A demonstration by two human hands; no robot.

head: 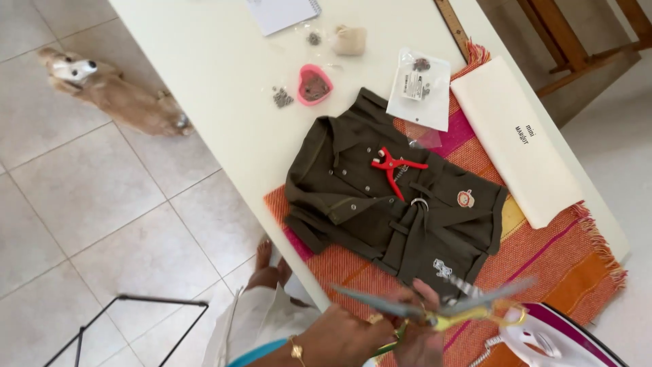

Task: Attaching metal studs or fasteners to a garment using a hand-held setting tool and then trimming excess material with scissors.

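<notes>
Both hands (380, 329) grasp open scissors (435, 309) at 6 o'clock of the olive jacket (387, 204); steadier cut likely with fabric flat on desk (224, 68).

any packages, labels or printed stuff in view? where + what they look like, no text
Clear plastic bag: on the white table above the dark green jacket, rectangular, white label, small dark parts inside.
White flat box: right side, on the orange woven mat, long, small dark print.
Round patch: on the jacket, white and red.

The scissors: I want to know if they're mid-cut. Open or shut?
Open: the scissors' two blades splay left and right, held in both hands above the dark jacket.
</notes>
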